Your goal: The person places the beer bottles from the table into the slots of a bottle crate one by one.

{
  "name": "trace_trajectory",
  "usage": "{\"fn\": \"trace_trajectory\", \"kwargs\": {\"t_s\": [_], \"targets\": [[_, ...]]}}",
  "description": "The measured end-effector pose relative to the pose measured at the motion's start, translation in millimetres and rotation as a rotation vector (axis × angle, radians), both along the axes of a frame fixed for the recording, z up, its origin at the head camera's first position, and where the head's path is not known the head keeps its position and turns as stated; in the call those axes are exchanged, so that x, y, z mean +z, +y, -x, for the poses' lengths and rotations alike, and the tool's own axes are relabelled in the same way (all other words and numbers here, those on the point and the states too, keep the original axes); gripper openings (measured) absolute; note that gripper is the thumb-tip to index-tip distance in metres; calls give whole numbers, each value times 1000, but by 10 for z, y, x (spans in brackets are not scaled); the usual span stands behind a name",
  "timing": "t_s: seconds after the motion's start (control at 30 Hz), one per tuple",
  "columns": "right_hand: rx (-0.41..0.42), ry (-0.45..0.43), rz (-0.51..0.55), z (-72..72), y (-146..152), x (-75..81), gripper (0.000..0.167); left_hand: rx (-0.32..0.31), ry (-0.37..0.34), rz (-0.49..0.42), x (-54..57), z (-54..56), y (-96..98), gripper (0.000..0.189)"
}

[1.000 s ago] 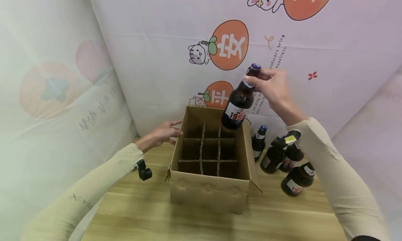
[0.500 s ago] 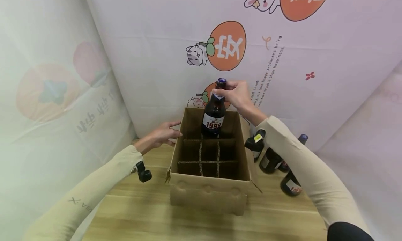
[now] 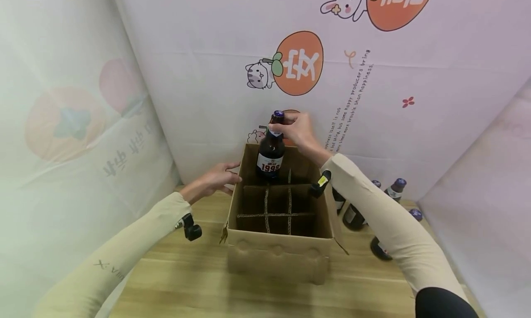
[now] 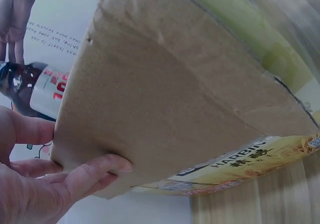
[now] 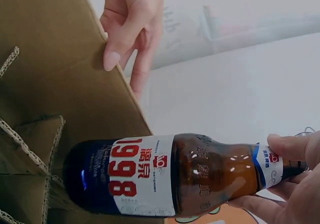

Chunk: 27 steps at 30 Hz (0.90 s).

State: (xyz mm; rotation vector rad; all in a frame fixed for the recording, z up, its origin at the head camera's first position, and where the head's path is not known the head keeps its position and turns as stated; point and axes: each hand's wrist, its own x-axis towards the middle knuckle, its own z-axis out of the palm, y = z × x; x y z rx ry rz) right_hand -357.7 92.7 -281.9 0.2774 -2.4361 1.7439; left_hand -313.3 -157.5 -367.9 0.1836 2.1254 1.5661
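My right hand pinches the neck of a brown beer bottle with a blue cap and a white label reading 1998. The bottle stands nearly upright, its base dipping inside the open cardboard box over the back left compartment. Cardboard dividers split the box into several cells. In the right wrist view, the base of the bottle is close to the divider edges. My left hand grips the box's left wall, thumb over the rim on the inside and fingers outside.
Several more beer bottles stand on the wooden table right of the box, partly hidden by my right sleeve. A box flap sticks out on that side. Printed white cloth hangs behind and at both sides.
My right hand has carried the bottle left and down, from above the box's right side to inside its back left corner, turning it more upright. My left hand has stayed on the wall.
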Motion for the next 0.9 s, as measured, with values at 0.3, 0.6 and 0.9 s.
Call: {"fn": "trace_trajectory", "kwargs": {"t_s": [0.3, 0.6, 0.9], "targets": [[-16, 32, -41, 68, -199, -104, 26, -10, 23, 8, 0, -21, -73, 74], [48, 92, -104, 103, -225, -307, 22, -12, 27, 24, -21, -28, -7, 75], [52, 75, -101, 184, -287, -372, 26, -26, 26, 33, 1, -22, -19, 74]]}}
